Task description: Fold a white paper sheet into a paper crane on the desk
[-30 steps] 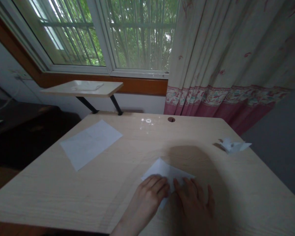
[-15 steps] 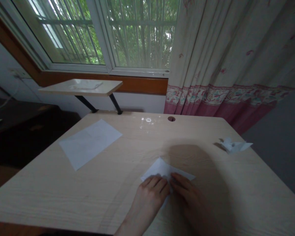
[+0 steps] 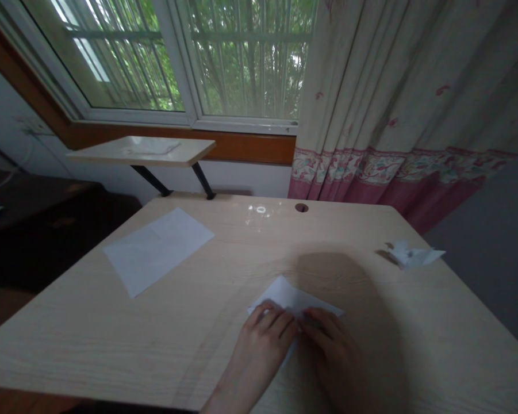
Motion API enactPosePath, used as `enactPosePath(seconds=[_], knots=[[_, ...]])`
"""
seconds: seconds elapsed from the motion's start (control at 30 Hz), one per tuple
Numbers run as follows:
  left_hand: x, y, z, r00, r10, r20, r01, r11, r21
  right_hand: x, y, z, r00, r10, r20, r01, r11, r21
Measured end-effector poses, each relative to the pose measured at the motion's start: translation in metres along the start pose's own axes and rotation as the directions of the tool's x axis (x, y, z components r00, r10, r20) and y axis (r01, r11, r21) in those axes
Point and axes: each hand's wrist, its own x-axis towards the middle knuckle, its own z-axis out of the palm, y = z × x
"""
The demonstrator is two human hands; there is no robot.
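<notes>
A folded sheet of white paper (image 3: 287, 292) lies on the desk near its front, its far corner and two side corners showing past my fingers. My left hand (image 3: 267, 339) rests on its left part, fingers curled and pressed down on the paper. From the right, my right hand (image 3: 330, 342) has its fingertips bent onto the middle of the same paper, close to the left fingertips. Both hands cover much of the near part, so the fold beneath them is hidden.
A flat white sheet (image 3: 159, 250) lies on the left of the desk (image 3: 112, 345). Near the right edge sits a folded paper shape (image 3: 414, 256). A raised shelf (image 3: 190, 154) on black legs stands at the back left, and a round cable hole (image 3: 302, 207) is at the rear.
My right fingers have shifted slightly and bent a little more over the paper. The left index finger has lifted into more of a curl. The paper stays nearly in place.
</notes>
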Motion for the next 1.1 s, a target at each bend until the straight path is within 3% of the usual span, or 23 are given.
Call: enactPosePath(seconds=[0.27, 0.4, 0.63, 0.9, 1.1], knots=[[-0.009, 0.005, 0.003, 0.987, -0.155, 0.029, 0.158, 0.975, -0.155, 0.005, -0.002, 0.003, 0.997, 0.078, -0.025, -0.076, 0.994, 0.076], [-0.011, 0.007, 0.004, 0.959, -0.278, 0.06, 0.284, 0.918, -0.278, 0.012, -0.006, 0.001, 0.981, 0.183, 0.072, -0.189, 0.977, 0.096], [-0.011, 0.007, 0.01, 0.89, -0.445, 0.1, 0.447, 0.805, -0.39, 0.024, -0.009, -0.005, 0.956, 0.235, 0.174, -0.254, 0.962, 0.096], [-0.007, 0.013, 0.018, 0.804, -0.592, 0.054, 0.555, 0.716, -0.423, 0.024, -0.011, 0.003, 0.911, 0.399, 0.105, -0.408, 0.908, 0.089], [-0.001, 0.019, 0.019, 0.775, -0.631, 0.04, 0.586, 0.692, -0.422, 0.021, -0.007, 0.007, 0.894, 0.444, 0.06, -0.448, 0.885, 0.125]])
